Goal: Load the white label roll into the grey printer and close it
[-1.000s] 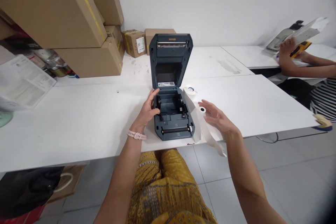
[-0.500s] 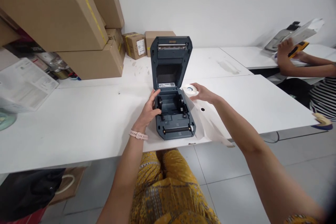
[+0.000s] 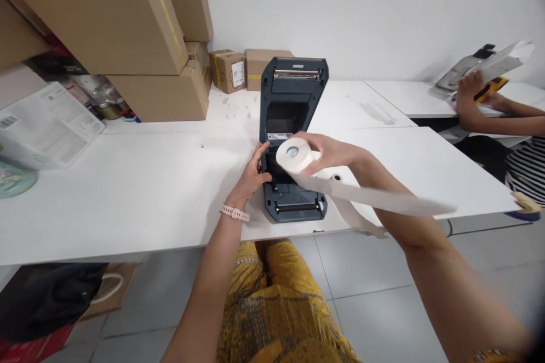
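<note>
Because the roll (image 3: 298, 162), gripped by the right hand (image 3: 331, 151) over the printer's (image 3: 293, 195) open bay, trails a loose strip (image 3: 383, 198) rightward, snagging on the 2nd roll (image 3: 336, 178), right of the printer, is possible; left hand (image 3: 251, 178) touches the printer's left side, grip unclear.

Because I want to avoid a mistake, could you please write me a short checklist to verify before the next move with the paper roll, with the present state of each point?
1. Printer lid standing open: ok.
2. Left hand touching the left side of the printer: ok.
3. Large paper roll gripped in the right hand: ok.
4. Paper strip from that roll gathered in: not ok, it trails loose to the right.
5. Small roll outside the printer: ok, beside it on the right.
6. Inside of the bay free: cannot tell, mostly hidden behind the large roll.
</note>
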Available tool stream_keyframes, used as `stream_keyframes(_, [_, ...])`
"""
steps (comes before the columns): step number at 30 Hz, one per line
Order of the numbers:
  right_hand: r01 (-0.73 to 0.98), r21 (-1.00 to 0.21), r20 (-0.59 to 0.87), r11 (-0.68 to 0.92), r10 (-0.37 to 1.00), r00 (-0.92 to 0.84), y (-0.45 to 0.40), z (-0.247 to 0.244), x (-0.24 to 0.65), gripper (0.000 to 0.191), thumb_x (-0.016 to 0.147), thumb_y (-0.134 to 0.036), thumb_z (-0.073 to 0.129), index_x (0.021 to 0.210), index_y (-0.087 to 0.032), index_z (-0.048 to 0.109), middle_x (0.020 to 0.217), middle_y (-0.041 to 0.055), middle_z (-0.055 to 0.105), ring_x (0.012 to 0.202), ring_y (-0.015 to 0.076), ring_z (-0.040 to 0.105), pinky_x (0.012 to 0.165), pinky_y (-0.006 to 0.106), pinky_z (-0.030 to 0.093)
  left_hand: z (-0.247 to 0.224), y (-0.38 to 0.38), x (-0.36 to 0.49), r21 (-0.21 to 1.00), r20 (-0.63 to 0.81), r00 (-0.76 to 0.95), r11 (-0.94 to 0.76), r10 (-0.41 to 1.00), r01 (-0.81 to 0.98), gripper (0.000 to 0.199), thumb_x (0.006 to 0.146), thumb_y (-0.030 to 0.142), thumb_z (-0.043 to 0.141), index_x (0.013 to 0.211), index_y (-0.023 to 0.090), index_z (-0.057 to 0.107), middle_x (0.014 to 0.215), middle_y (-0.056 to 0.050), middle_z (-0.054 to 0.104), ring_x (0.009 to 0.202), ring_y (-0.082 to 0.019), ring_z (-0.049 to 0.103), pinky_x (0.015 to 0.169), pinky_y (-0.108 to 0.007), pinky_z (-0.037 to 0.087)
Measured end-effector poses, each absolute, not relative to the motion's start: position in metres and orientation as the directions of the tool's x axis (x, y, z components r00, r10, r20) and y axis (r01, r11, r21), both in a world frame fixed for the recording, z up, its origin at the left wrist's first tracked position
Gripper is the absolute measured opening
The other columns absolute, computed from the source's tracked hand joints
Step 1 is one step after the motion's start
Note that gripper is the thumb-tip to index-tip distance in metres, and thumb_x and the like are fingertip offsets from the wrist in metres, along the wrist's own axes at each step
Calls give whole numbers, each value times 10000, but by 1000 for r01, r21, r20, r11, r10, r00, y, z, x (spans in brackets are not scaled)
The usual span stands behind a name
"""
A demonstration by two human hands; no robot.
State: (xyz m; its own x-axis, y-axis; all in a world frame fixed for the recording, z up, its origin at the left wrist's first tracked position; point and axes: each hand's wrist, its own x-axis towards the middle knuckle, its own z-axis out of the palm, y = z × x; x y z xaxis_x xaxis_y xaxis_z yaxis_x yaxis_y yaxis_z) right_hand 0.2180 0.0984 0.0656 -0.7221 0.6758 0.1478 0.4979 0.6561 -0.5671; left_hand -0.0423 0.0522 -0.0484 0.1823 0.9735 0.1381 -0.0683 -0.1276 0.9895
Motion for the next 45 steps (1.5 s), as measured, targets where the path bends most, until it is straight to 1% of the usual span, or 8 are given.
stream_keyframes(8, [517, -505, -182, 691, 501, -846, 109, 80, 172, 726, 685, -430, 864, 1351, -250, 640, 1318, 67, 713, 1188, 303, 678, 1057, 435, 545, -48, 52, -44, 980, 174, 193, -151, 966, -126, 1041, 627, 166, 700, 1610, 312, 391, 1815, 5, 91, 1680, -321, 8, 1349, -452, 157])
stream_keyframes(16, [566, -385, -282, 729, 491, -824, 114, 83, 168, 695, 713, -491, 857, 1346, -280, 663, 1216, 64, 719, 1101, 301, 698, 958, 425, 579, -47, 51, -44, 975, 178, 191, -146, 965, -170, 1078, 580, 89, 619, 1615, 293, 402, 1801, -1, 159, 1680, -303, 58, 1365, -455, 106])
stream_keyframes(24, [683, -239, -407, 690, 568, -716, 116, 54, 153, 865, 845, -724, 662, 1516, -195, 529, 1522, 187, 592, 1312, 424, 624, 1090, 540, 505, -47, 52, -43, 976, 164, 176, -135, 971, -170, 1058, 581, 69, 617, 1602, 275, 431, 1803, -5, 153, 1682, -294, 46, 1362, -424, 128])
stream_keyframes(28, [651, -177, -301, 738, 589, -750, 114, 36, 157, 925, 903, -701, 608, 1616, -149, 401, 1600, 226, 524, 1421, 459, 550, 1166, 611, 432, -46, 51, -42, 977, 156, 162, -129, 974, -167, 1038, 584, 70, 617, 1591, 264, 452, 1805, -17, 144, 1682, -289, 56, 1357, -416, 148])
stream_keyframes(32, [565, -260, -164, 783, 541, -825, 109, 40, 166, 818, 899, -662, 663, 1554, -192, 520, 1540, 181, 606, 1374, 407, 611, 1136, 568, 490, -44, 49, -41, 976, 147, 151, -119, 978, -182, 1026, 582, 80, 622, 1580, 264, 467, 1807, -16, 132, 1677, -316, 81, 1344, -441, 207])
stream_keyframes(36, [406, -437, 344, 803, 566, -749, 104, 78, 171, 455, 983, -599, 602, 1253, -265, 749, 1232, 80, 792, 1095, 274, 755, 973, 435, 606, -41, 47, -40, 977, 134, 145, -106, 980, -186, 1021, 569, 75, 615, 1565, 260, 489, 1804, -21, 152, 1666, -337, 137, 1338, -462, 224])
stream_keyframes(40, [464, -327, 788, 823, 509, -348, 120, 121, 170, 445, 1018, -641, 517, 1228, -311, 728, 1259, 78, 753, 1225, 297, 686, 1099, 519, 544, -38, 45, -41, 980, 140, 146, -116, 979, -162, 1018, 573, 71, 605, 1562, 285, 494, 1806, -5, 137, 1667, -336, 126, 1342, -480, 206])
stream_keyframes(45, [562, -299, 772, 771, 542, -332, 172, 140, 170, 639, 1023, -752, 314, 1454, -348, 555, 1490, 79, 616, 1465, 320, 514, 1214, 565, 437, -38, 45, -41, 981, 137, 168, -111, 976, -156, 1020, 575, 78, 610, 1568, 275, 485, 1813, -20, 84, 1654, -371, 164, 1331, -504, 241])
